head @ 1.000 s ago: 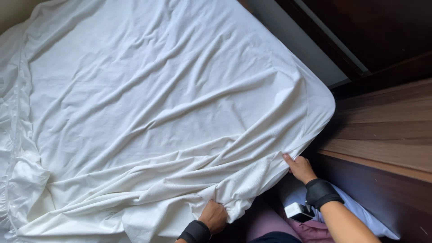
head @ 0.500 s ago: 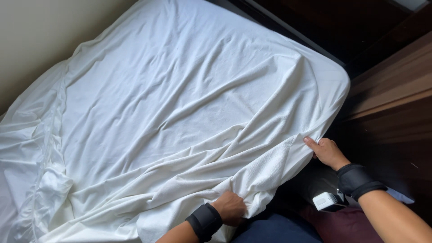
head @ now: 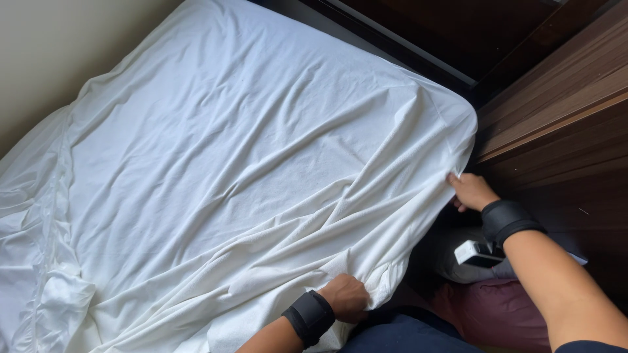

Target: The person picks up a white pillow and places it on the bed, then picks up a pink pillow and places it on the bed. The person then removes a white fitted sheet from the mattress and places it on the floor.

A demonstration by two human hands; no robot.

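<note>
A wrinkled white sheet [head: 248, 170] covers the bed. My left hand [head: 347, 297], with a black wrist band, is closed on a bunch of the sheet's near edge at the bottom middle. My right hand [head: 471, 191], also banded in black, pinches the sheet's edge at the mattress corner on the right side. The cloth is drawn taut in folds between the two hands. Loose sheet is heaped at the left edge of the bed [head: 39, 274].
Dark wooden panelling [head: 556, 111] stands close to the bed's right side, leaving a narrow gap. Down in that gap lie a small white and black device [head: 476, 252], a maroon cloth [head: 497, 314] and a dark blue cloth [head: 405, 333]. A pale wall [head: 59, 46] is at upper left.
My view has swung and my right hand has slid further up along the sheet's edge toward the mattress corner. My left hand keeps its grip on the near edge.
</note>
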